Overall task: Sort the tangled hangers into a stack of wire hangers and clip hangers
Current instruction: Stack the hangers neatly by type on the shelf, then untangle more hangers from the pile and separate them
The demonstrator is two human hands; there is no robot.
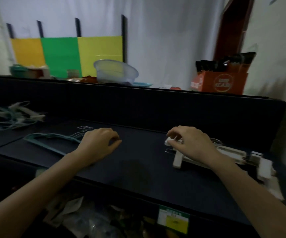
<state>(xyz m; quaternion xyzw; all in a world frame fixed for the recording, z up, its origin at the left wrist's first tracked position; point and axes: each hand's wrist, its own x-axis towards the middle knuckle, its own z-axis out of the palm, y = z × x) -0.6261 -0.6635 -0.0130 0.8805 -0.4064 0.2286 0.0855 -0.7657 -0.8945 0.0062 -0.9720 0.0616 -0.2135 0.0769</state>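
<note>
A stack of teal wire hangers (48, 140) lies flat on the dark table (138, 169), left of centre. My left hand (99, 143) rests over its right end, fingers curled, touching the hangers. On the right lies a stack of white clip hangers (228, 155). My right hand (190, 143) is above its left end, fingertips pinched on a white clip (168, 141). A tangled pile of teal and white hangers (10, 115) sits at the far left of the table.
A dark upright panel (138, 103) backs the table. Behind it stand a clear plastic bowl (115, 71), an orange box (223, 81), coloured boards (66, 54) and a teal container (18, 70). Bags and clutter (87, 219) lie below the table's front edge.
</note>
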